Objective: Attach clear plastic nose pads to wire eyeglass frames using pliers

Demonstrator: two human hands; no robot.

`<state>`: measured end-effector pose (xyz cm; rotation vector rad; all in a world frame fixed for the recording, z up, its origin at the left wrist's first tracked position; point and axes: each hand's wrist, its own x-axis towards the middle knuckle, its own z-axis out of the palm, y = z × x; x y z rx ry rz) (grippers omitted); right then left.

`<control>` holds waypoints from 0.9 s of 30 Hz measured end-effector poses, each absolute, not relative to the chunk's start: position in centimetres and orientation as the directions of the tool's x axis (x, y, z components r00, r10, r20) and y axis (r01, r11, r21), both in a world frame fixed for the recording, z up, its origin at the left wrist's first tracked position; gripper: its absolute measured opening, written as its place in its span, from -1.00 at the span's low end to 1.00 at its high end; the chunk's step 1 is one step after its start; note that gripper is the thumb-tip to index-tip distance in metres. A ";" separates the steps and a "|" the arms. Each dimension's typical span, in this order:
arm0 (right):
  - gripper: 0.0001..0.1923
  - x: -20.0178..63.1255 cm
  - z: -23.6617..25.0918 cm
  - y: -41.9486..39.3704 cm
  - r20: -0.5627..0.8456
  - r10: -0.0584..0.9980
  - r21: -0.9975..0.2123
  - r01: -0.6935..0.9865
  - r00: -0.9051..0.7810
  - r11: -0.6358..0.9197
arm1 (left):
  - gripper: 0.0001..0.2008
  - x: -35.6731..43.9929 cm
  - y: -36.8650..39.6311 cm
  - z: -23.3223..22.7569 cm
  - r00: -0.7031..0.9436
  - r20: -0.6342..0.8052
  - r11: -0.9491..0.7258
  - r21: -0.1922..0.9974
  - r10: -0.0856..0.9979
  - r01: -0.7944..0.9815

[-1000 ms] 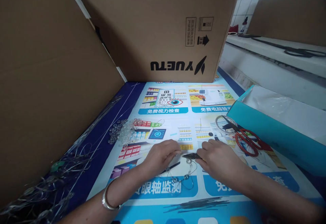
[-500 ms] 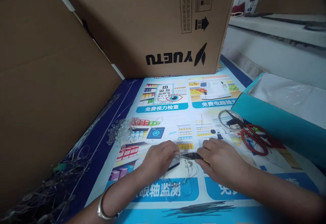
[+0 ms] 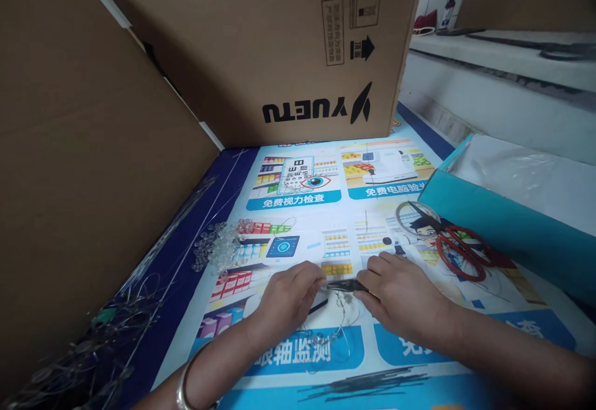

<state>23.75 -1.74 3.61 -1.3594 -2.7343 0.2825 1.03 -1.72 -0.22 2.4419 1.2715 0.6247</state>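
My right hand (image 3: 403, 292) is wrapped round small black-jawed pliers (image 3: 345, 285), which point left. At the jaws' tips, my left hand (image 3: 293, 292) is closed in a pinch on a thin beaded wire; the exact spot is hidden by the fingers. Below the jaws the beaded wire strand (image 3: 336, 334) hangs down to the printed sheet in a loose curve with a few clear beads. Nearer to me lies a bunch of short dark wires (image 3: 363, 384). Beyond my left hand is a pile of clear beads (image 3: 221, 245).
Red-handled scissors (image 3: 459, 251) lie over a round clear ring at the right, beside a teal box (image 3: 493, 223) lined with plastic. A large cardboard box (image 3: 298, 43) stands behind. Tangled wire strands (image 3: 97, 348) lie at the left.
The pliers' jaws have come closer to my left fingertips, and both hands keep their places. The whole view has shifted slightly.
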 end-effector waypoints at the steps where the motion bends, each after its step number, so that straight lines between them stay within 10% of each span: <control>1: -0.75 23.7 3.7 -1.7 -0.018 0.797 -0.199 0.783 -0.604 0.589 | -0.87 1.0 -1.7 -0.2 0.511 0.230 -0.554 0.464 0.829 0.691; 27: -0.71 23.9 4.1 -0.7 -0.058 0.739 -0.191 0.734 -0.671 0.652 | -0.88 0.9 -1.8 -0.4 0.558 0.274 -0.620 0.420 0.783 0.663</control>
